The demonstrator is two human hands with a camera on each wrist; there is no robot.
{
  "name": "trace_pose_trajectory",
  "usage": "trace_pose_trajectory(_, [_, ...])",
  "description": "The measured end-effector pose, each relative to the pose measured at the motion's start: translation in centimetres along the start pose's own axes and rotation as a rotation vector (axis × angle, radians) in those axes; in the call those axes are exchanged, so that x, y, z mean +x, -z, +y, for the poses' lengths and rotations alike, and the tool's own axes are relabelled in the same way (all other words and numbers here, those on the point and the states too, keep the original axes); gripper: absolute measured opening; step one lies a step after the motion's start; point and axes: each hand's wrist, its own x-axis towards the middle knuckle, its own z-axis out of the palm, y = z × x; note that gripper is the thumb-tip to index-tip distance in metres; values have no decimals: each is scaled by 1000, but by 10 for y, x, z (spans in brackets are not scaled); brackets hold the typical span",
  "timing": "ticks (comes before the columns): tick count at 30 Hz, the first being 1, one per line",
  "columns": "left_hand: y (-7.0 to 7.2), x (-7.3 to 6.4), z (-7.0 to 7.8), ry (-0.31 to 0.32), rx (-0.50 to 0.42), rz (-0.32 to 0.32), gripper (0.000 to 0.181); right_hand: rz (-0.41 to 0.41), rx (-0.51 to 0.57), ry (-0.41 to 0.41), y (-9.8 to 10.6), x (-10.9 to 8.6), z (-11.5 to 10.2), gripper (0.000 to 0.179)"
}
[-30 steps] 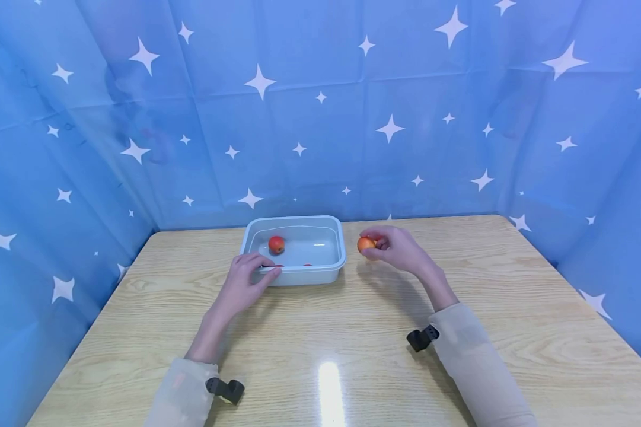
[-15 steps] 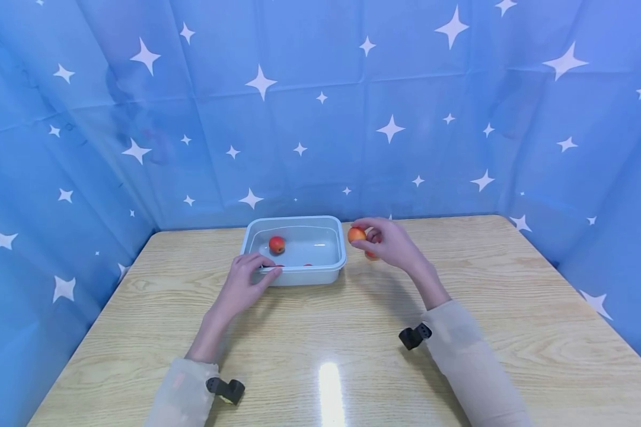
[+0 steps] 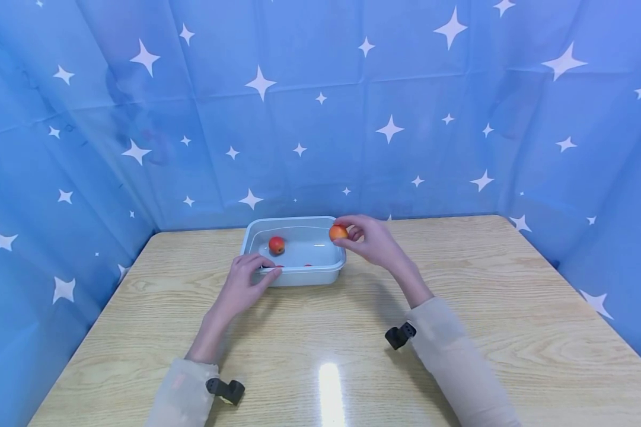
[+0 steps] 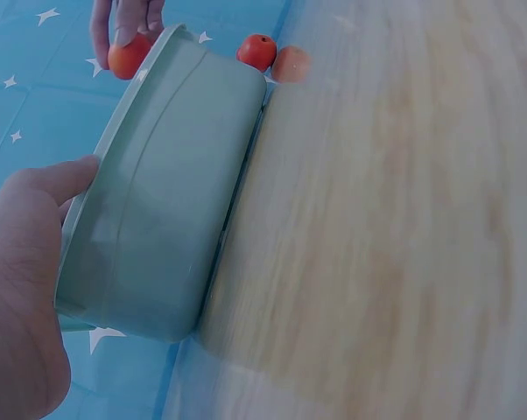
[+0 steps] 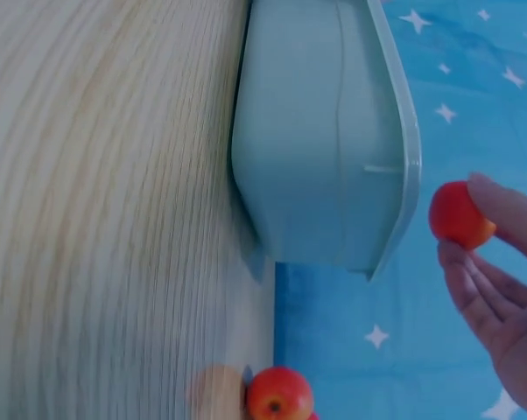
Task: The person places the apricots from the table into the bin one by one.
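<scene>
My right hand (image 3: 372,238) pinches a small red-orange apple (image 3: 338,232) between thumb and fingers, at the right rim of a light blue plastic tub (image 3: 304,277). In the right wrist view the held apple (image 5: 460,215) is above the level of the tub's rim. My left hand (image 3: 244,279) grips the tub's front rim near its left corner, thumb outside and fingers over the edge. Inside lies a red apple (image 3: 276,245); red bits of others peek over the front wall, mostly hidden. Another apple (image 5: 279,394) sits on the table right of the tub, hidden behind my right hand in the head view.
The tub stands near the back edge of a wooden table (image 3: 309,332). A blue curtain (image 3: 320,118) with white stars hangs behind and at both sides. A second red patch shows behind the loose apple in the right wrist view, mostly cut off.
From among the fruit on the table, my right hand has lifted one apple and carried it left to the tub's right rim. My left hand and the tub have stayed put.
</scene>
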Motion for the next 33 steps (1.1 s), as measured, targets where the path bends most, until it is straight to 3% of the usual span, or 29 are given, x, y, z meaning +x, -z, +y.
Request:
trace_pose_trajectory(17, [1, 0, 2, -3, 4, 0, 12, -19, 19, 67, -23, 10, -10, 45])
trace_pose_trajectory(33, [1, -1, 2, 15, -13, -5, 12, 15, 70, 24, -16, 8, -9, 44])
